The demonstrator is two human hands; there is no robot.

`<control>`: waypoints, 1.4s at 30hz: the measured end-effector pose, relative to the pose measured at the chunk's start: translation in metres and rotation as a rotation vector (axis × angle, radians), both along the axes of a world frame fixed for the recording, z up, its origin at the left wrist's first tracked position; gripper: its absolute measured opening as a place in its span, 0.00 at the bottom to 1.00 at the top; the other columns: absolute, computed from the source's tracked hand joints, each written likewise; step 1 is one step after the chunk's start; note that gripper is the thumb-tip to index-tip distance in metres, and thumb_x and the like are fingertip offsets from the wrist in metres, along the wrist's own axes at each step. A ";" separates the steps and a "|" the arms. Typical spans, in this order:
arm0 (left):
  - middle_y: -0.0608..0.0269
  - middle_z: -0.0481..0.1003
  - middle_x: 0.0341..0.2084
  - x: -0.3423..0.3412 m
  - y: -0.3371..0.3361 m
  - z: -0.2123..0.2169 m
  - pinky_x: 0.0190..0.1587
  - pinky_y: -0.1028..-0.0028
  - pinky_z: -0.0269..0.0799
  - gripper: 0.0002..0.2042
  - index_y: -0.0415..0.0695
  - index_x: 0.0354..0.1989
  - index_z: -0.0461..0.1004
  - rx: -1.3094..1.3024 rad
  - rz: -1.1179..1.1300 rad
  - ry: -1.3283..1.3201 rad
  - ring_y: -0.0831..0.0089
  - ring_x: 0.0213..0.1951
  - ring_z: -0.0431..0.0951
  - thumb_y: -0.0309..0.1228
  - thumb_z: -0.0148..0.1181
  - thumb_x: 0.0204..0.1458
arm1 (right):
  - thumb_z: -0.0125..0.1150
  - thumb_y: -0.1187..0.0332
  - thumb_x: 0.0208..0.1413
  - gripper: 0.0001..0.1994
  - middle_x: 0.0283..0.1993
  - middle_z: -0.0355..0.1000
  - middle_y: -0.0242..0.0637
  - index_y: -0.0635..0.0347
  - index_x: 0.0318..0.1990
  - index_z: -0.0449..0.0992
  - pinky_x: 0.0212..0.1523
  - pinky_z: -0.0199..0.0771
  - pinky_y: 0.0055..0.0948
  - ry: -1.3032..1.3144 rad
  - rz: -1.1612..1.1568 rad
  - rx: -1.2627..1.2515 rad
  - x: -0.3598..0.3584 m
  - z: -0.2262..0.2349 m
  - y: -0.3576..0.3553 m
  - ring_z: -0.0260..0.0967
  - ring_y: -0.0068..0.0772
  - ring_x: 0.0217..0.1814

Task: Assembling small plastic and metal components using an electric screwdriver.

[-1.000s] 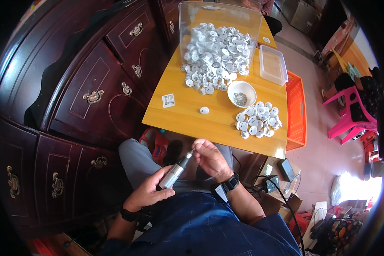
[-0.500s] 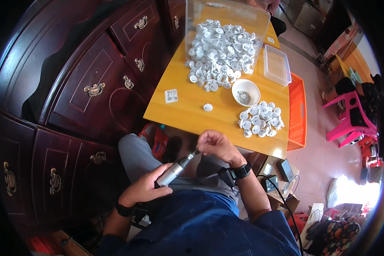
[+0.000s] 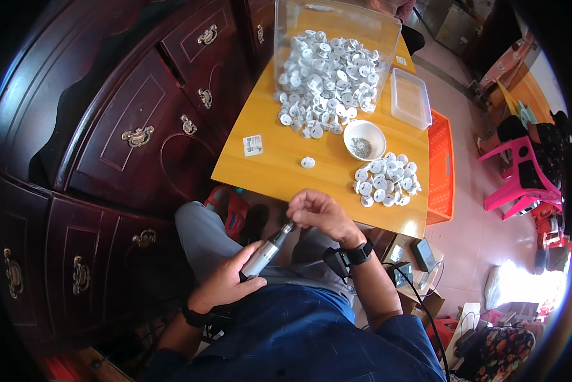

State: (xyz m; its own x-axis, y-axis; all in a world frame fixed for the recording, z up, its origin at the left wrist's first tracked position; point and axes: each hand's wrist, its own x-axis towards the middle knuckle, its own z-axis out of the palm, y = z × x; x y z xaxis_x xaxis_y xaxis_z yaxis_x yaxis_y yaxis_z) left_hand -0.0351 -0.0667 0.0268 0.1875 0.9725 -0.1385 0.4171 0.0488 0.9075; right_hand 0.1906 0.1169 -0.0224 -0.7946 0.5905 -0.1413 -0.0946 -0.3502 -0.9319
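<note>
Far to the left of the yellow surface [image 3: 279, 172] stands a dark carved wooden cabinet [image 3: 108, 140] with brass drawer handles, its front close against the surface's left edge. Below the surface's near edge, over the person's lap, the left hand [image 3: 225, 283] has its grip clenched around the grey barrel of a small electric screwdriver [image 3: 267, 251], which tilts up and to the right. At the tool's tip, just below the surface's near edge, the right hand [image 3: 321, 213] pinches its fingers together; what it grasps there is too small to tell. On the surface, near its left edge, lies a small white label [image 3: 253, 145], and right of it a single white round part [image 3: 307, 162] sits apart from the rest. Toward the surface's far end a clear plastic bin [image 3: 337, 25] lies tipped, a big heap of white round parts [image 3: 327, 83] spilling from it. Right of the lone part, a white bowl [image 3: 364, 140] holds small dark screws, and a smaller cluster of white parts [image 3: 386, 179] lies near the surface's right near corner. A clear lid [image 3: 411, 99] rests at the right edge, an orange crate [image 3: 440, 169] sits beside the surface on the floor, and a pink plastic chair [image 3: 521, 172] stands well to the right.
</note>
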 end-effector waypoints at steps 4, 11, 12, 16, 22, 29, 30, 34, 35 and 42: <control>0.50 0.76 0.52 0.003 0.004 -0.001 0.56 0.69 0.71 0.36 0.41 0.69 0.59 -0.006 0.026 -0.040 0.65 0.53 0.78 0.30 0.69 0.51 | 0.62 0.69 0.64 0.13 0.46 0.77 0.29 0.58 0.53 0.72 0.40 0.73 0.19 0.037 -0.169 -0.016 -0.002 0.008 0.008 0.74 0.19 0.41; 0.56 0.73 0.54 0.003 0.006 0.001 0.59 0.71 0.67 0.36 0.39 0.69 0.59 -0.035 0.073 -0.107 0.71 0.56 0.74 0.28 0.68 0.52 | 0.61 0.72 0.60 0.10 0.49 0.76 0.35 0.63 0.48 0.75 0.37 0.77 0.25 -0.289 -0.648 0.426 -0.008 -0.003 0.041 0.76 0.23 0.38; 0.58 0.72 0.55 0.002 0.007 0.001 0.61 0.73 0.65 0.36 0.38 0.69 0.58 -0.057 0.078 -0.131 0.75 0.57 0.71 0.27 0.67 0.53 | 0.62 0.72 0.58 0.12 0.49 0.75 0.38 0.62 0.49 0.75 0.37 0.77 0.27 -0.372 -0.706 0.605 -0.013 -0.003 0.043 0.77 0.26 0.38; 0.58 0.72 0.56 0.002 0.010 -0.003 0.62 0.72 0.64 0.35 0.36 0.69 0.58 -0.018 0.097 -0.154 0.75 0.58 0.71 0.26 0.67 0.53 | 0.65 0.73 0.52 0.16 0.48 0.73 0.45 0.59 0.50 0.74 0.39 0.79 0.36 -0.542 -0.756 0.916 -0.026 -0.012 0.050 0.77 0.41 0.41; 0.57 0.72 0.57 0.005 0.019 -0.001 0.63 0.71 0.64 0.35 0.36 0.69 0.59 0.012 0.143 -0.117 0.73 0.59 0.71 0.27 0.67 0.52 | 0.63 0.70 0.52 0.15 0.45 0.76 0.46 0.54 0.49 0.77 0.43 0.78 0.43 -0.801 -0.664 1.049 -0.036 -0.030 0.059 0.76 0.51 0.42; 0.56 0.73 0.55 0.006 0.030 -0.004 0.61 0.71 0.66 0.35 0.36 0.68 0.60 0.034 0.150 -0.116 0.72 0.58 0.72 0.28 0.68 0.52 | 0.61 0.69 0.53 0.13 0.46 0.76 0.44 0.53 0.47 0.79 0.46 0.77 0.45 -0.756 -0.719 1.015 -0.040 -0.028 0.057 0.76 0.52 0.45; 0.56 0.73 0.55 0.005 0.031 -0.006 0.61 0.71 0.66 0.35 0.37 0.68 0.60 0.041 0.151 -0.112 0.72 0.58 0.72 0.28 0.68 0.52 | 0.61 0.69 0.53 0.12 0.46 0.76 0.44 0.52 0.45 0.79 0.46 0.77 0.45 -0.710 -0.788 1.019 -0.042 -0.027 0.057 0.75 0.52 0.46; 0.56 0.73 0.55 0.001 0.032 -0.011 0.61 0.70 0.66 0.35 0.36 0.68 0.60 0.052 0.145 -0.101 0.72 0.57 0.72 0.28 0.68 0.52 | 0.62 0.69 0.53 0.10 0.47 0.76 0.44 0.52 0.43 0.80 0.47 0.77 0.45 -0.663 -0.707 0.982 -0.048 -0.024 0.059 0.75 0.52 0.46; 0.56 0.73 0.55 0.001 0.032 -0.011 0.61 0.70 0.66 0.35 0.36 0.68 0.60 0.054 0.145 -0.098 0.72 0.57 0.72 0.28 0.68 0.52 | 0.62 0.69 0.53 0.10 0.46 0.76 0.44 0.51 0.43 0.80 0.47 0.77 0.44 -0.701 -0.687 1.068 -0.050 -0.027 0.060 0.75 0.51 0.46; 0.55 0.73 0.55 0.000 0.038 -0.010 0.60 0.70 0.67 0.34 0.37 0.68 0.60 0.057 0.172 -0.067 0.71 0.56 0.73 0.29 0.68 0.52 | 0.64 0.71 0.53 0.08 0.38 0.76 0.43 0.54 0.42 0.79 0.39 0.77 0.38 -0.588 -0.662 1.086 -0.050 -0.028 0.053 0.77 0.43 0.39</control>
